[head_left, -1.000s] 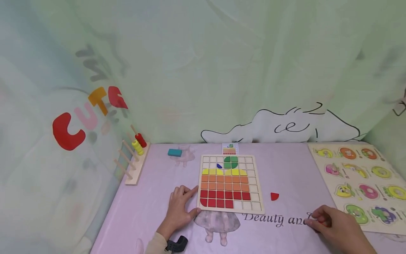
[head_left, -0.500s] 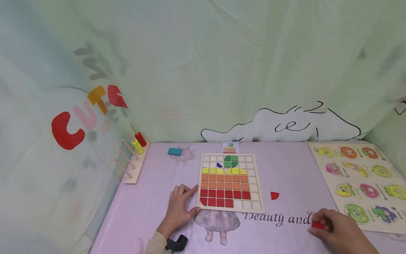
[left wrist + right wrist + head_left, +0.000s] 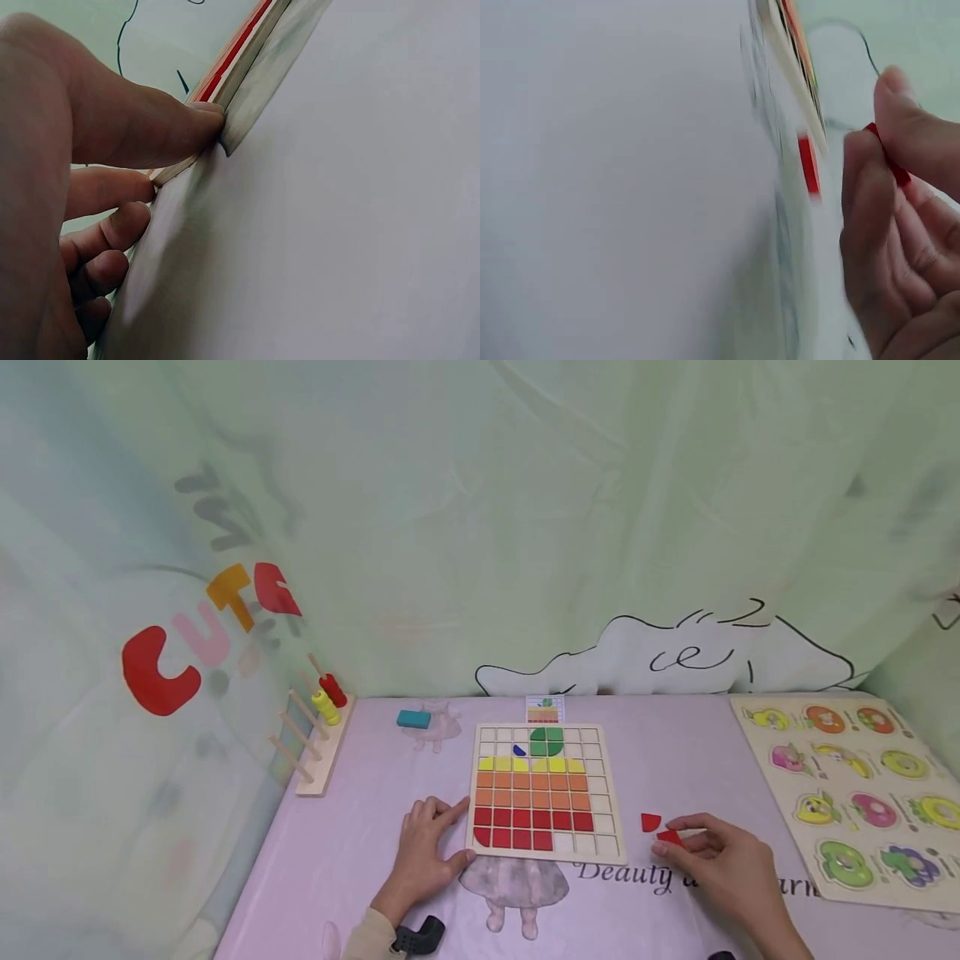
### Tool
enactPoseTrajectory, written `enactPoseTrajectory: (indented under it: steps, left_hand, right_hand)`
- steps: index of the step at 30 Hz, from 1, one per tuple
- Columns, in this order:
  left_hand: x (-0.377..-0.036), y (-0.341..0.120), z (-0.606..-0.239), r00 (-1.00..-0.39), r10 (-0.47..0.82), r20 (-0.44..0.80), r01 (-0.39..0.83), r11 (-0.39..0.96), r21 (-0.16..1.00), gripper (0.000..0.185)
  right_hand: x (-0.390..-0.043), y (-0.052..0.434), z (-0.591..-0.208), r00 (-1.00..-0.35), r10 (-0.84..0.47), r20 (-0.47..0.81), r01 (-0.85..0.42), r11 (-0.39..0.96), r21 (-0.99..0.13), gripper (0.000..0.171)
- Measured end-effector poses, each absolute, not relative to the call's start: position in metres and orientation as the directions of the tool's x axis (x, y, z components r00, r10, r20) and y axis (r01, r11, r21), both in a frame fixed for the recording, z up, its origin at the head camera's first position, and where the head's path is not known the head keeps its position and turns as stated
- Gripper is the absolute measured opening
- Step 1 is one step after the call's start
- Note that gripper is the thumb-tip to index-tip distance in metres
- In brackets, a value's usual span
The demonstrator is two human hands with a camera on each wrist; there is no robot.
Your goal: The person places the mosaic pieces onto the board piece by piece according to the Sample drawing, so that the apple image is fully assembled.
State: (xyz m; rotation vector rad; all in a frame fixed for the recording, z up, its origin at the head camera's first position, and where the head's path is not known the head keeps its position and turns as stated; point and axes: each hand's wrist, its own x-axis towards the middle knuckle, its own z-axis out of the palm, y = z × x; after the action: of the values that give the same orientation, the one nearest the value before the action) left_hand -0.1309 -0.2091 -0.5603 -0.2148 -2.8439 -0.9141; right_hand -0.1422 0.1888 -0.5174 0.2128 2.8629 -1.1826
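the fingers (image 3: pixel 678 833) of the right hand (image 3: pixel 723 864) pinch a small red tile (image 3: pixel 670 837) between thumb and forefinger, just beside a loose red quarter-round piece (image 3: pixel 649 822) that lies on the lilac surface (image 3: pixel 675 768) a little to the right of the grid board (image 3: pixel 545 792); in the right wrist view the same tile (image 3: pixel 889 161) shows as a thin red sliver at the fingertips; to do this well, judging from the board, the tile should be carried flat and square to the grid, lowered straight into one of the bare cells in the bottom row right of the red squares, and let go only once it sits flush; a tilted tile would likely catch on the wooden ribs.

the left hand (image 3: pixel 423 856) lies flat beside the board's lower left corner, fingers (image 3: pixel 150 127) nearly straight and pressed against the edge, thumb at the near edge, holding nothing; it seems to be steadying the board, and keeping that pressure would help.

the right hand hovers low, palm down, wrist coming in from the lower right; the left forearm enters from below, with a pale sleeve cuff (image 3: pixel 367 939) at the wrist.

farther out stand a fruit peg puzzle (image 3: pixel 855 793) at the right, a teal block (image 3: pixel 413 719) and a wooden peg rack (image 3: pixel 311 747) at the left, and a pattern card (image 3: pixel 543 711) behind the board.
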Motion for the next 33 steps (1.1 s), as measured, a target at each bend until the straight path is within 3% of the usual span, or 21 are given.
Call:
enactPoseTrajectory:
  steps: [5,10,20,27,33]
  left_hand:
    - [-0.132,-0.210,-0.561,-0.976,0.096,0.194,0.191,0.807,0.559,0.071]
    - [-0.132,-0.210,-0.563,-0.973,0.096,0.208,0.198,0.807,0.556,0.071]
    - [-0.132,-0.209,-0.564,-0.969,0.095,0.227,0.206,0.817,0.539,0.071]
    - [-0.131,-0.209,-0.563,-0.980,0.086,0.180,0.173,0.811,0.559,0.071]
    - [-0.131,-0.209,-0.563,-0.983,0.086,0.165,0.165,0.809,0.564,0.071]
  right_hand:
    - [-0.150,0.157,-0.516,-0.988,0.017,-0.152,0.133,0.595,-0.793,0.049]
    - [-0.152,0.129,-0.517,-0.990,-0.090,-0.112,0.037,0.589,-0.807,0.039]
    - [-0.158,0.096,-0.521,-0.982,-0.188,0.022,-0.146,0.680,-0.718,0.032]
    - [-0.158,0.089,-0.514,-0.979,-0.204,-0.017,-0.143,0.740,-0.657,0.034]
    - [-0.159,0.091,-0.514,-0.974,-0.225,-0.019,-0.156,0.733,-0.661,0.023]
